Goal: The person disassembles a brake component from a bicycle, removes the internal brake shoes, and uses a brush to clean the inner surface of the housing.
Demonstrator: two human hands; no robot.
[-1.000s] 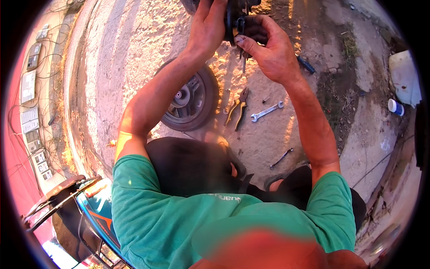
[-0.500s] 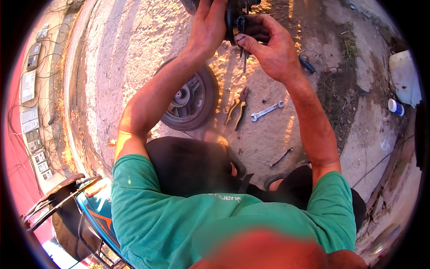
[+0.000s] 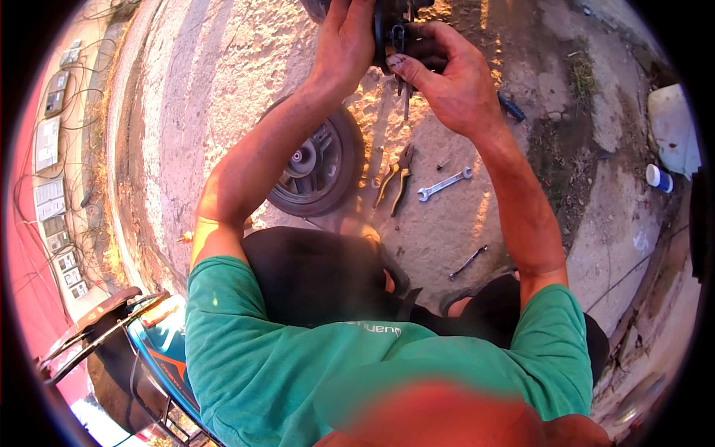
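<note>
At the top edge, my left hand (image 3: 342, 48) grips a dark metal assembly (image 3: 383, 30), whose upper part is cut off by the frame. My right hand (image 3: 454, 82) has thumb and fingers closed at a small dark metal fitting (image 3: 399, 41) on its right side, with a thin rod hanging below; some fingertips are hidden. Below lies a spoked tire wheel (image 3: 331, 171), partly behind my left forearm. Pliers (image 3: 395, 179) with yellow-black handles, a silver open-ended wrench (image 3: 445, 185) and a small bolt (image 3: 441, 165) lie beside it. A smaller wrench (image 3: 468, 262) is near my legs.
A blue-handled tool (image 3: 511, 107) lies right of my right hand. At the right are a white container (image 3: 670, 127) and a small white-blue can (image 3: 658, 179). A blue two-wheeler (image 3: 160, 350) stands at lower left. Metal boxes with cables (image 3: 47, 145) line the left side.
My right thumb has shifted slightly upward on the small fitting. My left hand, the tools and the wheel stay as they were.
</note>
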